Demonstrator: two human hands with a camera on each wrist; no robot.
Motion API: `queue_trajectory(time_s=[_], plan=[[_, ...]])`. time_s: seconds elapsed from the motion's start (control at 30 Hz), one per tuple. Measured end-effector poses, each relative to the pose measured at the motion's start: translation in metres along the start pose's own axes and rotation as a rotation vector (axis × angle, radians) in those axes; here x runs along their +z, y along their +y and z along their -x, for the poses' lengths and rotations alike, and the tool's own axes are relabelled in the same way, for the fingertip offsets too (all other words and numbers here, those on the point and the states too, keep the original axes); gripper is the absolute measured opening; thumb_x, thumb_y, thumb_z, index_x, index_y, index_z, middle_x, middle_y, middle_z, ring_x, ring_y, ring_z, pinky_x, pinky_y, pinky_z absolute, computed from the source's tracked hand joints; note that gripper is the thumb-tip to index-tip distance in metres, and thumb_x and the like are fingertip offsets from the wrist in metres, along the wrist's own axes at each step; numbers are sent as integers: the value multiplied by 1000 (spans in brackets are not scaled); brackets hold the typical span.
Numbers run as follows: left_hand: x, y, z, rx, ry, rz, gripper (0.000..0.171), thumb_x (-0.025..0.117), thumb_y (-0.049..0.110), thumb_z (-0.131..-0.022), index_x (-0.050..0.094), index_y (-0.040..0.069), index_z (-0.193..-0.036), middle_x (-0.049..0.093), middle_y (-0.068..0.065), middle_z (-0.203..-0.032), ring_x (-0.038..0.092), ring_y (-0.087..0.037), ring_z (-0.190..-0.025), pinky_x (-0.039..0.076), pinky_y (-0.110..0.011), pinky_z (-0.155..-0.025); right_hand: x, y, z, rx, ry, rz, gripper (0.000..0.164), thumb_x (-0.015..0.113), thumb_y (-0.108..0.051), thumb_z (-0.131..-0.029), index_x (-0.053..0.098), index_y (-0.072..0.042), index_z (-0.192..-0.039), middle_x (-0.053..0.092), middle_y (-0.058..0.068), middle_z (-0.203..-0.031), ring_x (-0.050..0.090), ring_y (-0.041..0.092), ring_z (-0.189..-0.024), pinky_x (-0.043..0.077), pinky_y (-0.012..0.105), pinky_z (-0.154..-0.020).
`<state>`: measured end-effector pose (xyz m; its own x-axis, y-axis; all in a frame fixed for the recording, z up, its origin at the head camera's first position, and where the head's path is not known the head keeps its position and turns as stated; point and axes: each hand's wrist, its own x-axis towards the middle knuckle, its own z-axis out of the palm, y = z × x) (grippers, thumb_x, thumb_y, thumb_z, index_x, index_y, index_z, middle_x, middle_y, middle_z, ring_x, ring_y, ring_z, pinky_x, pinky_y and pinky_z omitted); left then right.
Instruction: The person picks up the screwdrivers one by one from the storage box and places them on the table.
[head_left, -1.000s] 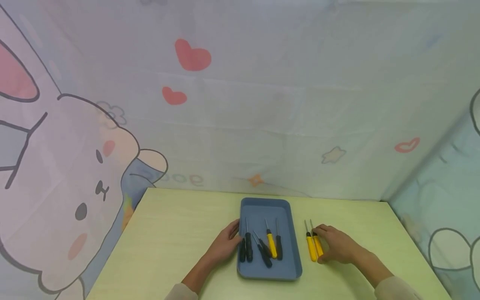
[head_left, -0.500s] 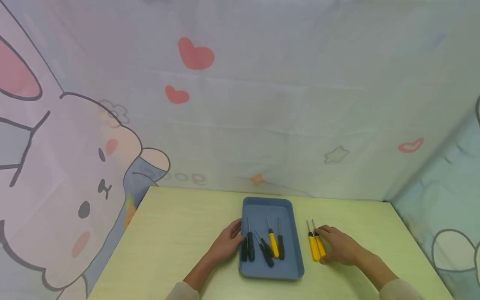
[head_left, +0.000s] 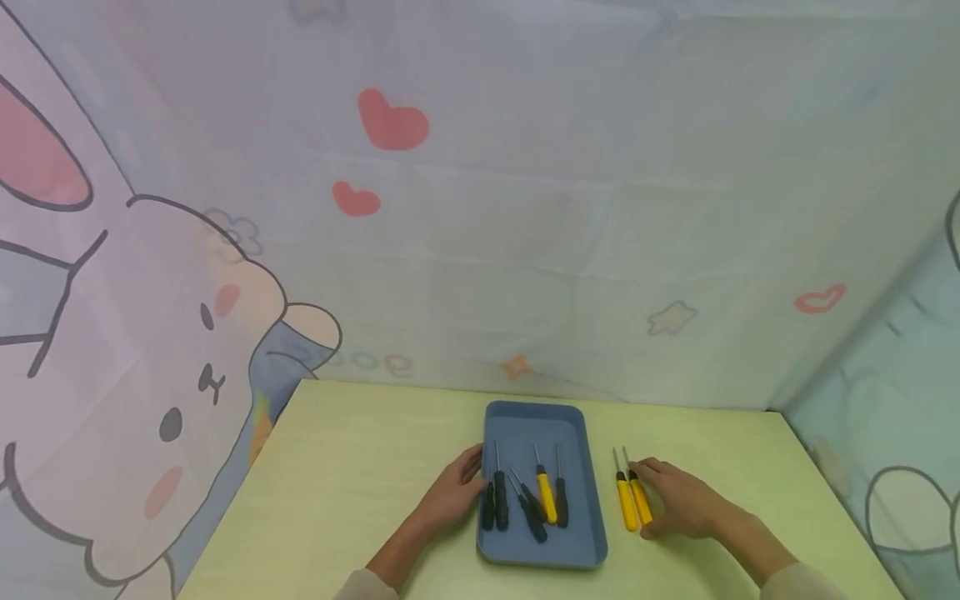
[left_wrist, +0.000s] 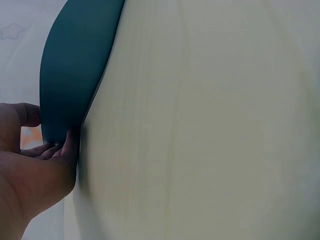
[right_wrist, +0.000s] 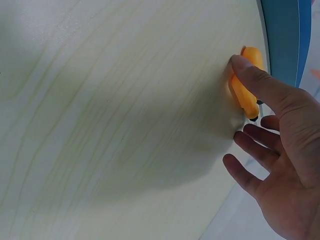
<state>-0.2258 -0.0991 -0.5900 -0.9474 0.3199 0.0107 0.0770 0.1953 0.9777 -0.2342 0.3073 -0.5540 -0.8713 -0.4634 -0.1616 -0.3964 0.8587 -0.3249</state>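
Observation:
A blue-grey tray (head_left: 542, 554) holds several black-handled screwdrivers (head_left: 501, 500) and one yellow-handled screwdriver (head_left: 547, 497). My left hand (head_left: 450, 492) holds the tray's left side, thumb at the rim and fingers against the outer wall (left_wrist: 75, 70). Two more yellow screwdrivers lie side by side on the table right of the tray, the left one (head_left: 626, 504) and the right one (head_left: 641, 500), shafts pointing away. My right hand (head_left: 678, 502) rests beside the right one; its thumb (right_wrist: 252, 75) lies by the yellow handle and its other fingers are loosely spread. Whether the index finger touches is partly hidden.
The pale wooden table (head_left: 360, 467) stretches to both sides of the tray. Behind it hangs a printed cloth backdrop (head_left: 540, 267) with hearts and a rabbit, and cloth also covers the right side.
The head view has shifted slightly. Both hands, the tray and the screwdrivers keep about the same places relative to one another.

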Motion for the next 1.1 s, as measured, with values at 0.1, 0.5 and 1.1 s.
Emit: queue_trajectory(time_s=[0.1, 0.5, 1.1], plan=[[0, 0, 0, -2, -5, 0, 64, 55, 9, -106, 29, -9, -162, 34, -29, -166, 34, -44, -154, 29, -55, -126, -1, 1, 0, -17, 0, 7, 107, 99, -43, -68, 51, 5, -151, 54, 25, -150, 56, 47, -133, 47, 65, -108], [1, -2, -2, 0, 4, -11, 64, 55, 10, -107, 30, -8, -162, 34, -28, -166, 34, -43, -154, 29, -53, -126, -17, -6, 5, -108, 101, 56, 105, 96, -49, -72, 52, 5, -151, 53, 25, -148, 56, 47, -132, 51, 62, -105], [1, -5, -4, -4, 9, -10, 65, 54, 6, -103, 31, -8, -162, 35, -27, -166, 35, -43, -154, 30, -53, -126, -28, -40, -1, -125, 111, 32, 98, 91, -50, -79, 51, 2, -152, 53, 23, -150, 55, 45, -134, 51, 62, -105]])
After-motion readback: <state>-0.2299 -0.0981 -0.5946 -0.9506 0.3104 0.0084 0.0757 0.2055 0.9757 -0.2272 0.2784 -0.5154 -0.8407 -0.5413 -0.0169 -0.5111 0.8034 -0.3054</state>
